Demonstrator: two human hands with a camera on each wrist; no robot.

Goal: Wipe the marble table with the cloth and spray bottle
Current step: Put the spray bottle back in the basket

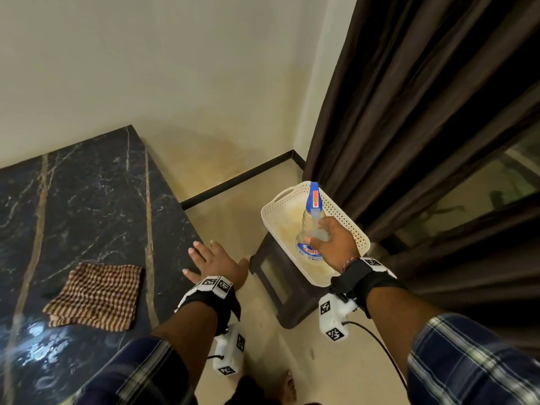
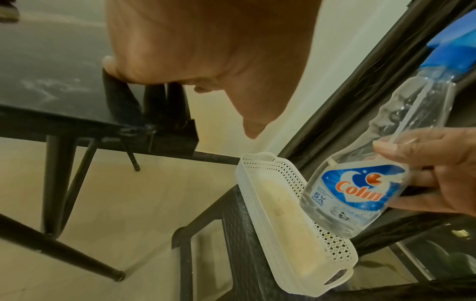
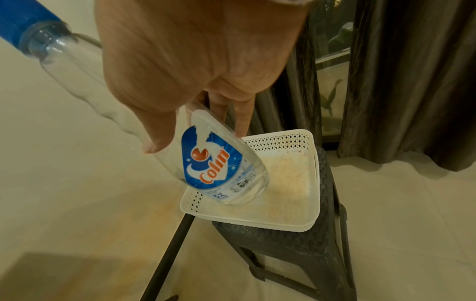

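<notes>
- The right hand [image 1: 336,241] is grasping the spray bottle [image 1: 311,229], thumb on one side and fingers [image 2: 422,163] wrapped round the clear body near its blue "Colin" label.
- The bottle is tilted, blue spray head up and away from the person, its base low over the white basket [image 1: 344,220]; whether the base touches the basket floor cannot be told.
- The basket has perforated walls and sits on a dark stool [image 1: 280,290], beside a dark curtain [image 1: 409,97].
- The left hand [image 1: 213,264] lies released, fingers straight and spread, resting on the near right edge of the dark marble surface [image 1: 87,200].
- The cloth [image 1: 96,296], brown-and-cream checked and folded, lies flat on the surface to the left of that hand, apart from it.
- Pale wet-looking smears show on the surface nearest the person.
</notes>
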